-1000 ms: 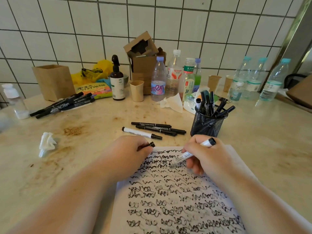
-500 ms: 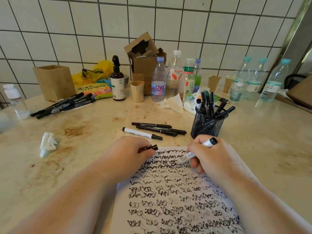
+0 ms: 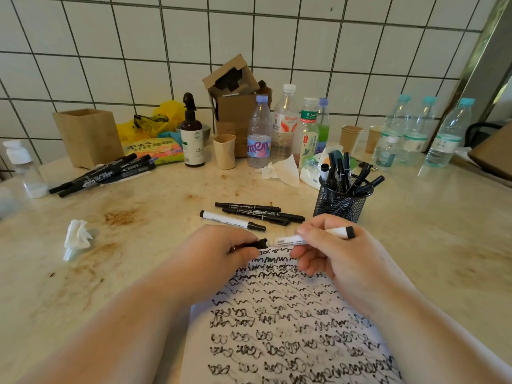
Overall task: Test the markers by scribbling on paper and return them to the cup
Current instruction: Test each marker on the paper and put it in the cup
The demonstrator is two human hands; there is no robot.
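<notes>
White tiles back a stained counter, cluttered along its far edge with bottles, a cardboard box and a wooden holder. At the near edge lies the paper, covered in rows of black scribbles. Over its far end, the right hand grips a white marker by the barrel, level and pointing left. The left hand is closed around the black cap, which meets the marker's tip; whether it is fully seated I cannot tell. Just beyond the hands lie four loose markers, one white, three black. The mesh cup stands to their right, holding several markers upright. More black markers lie far left, and a crumpled tissue sits near left.
</notes>
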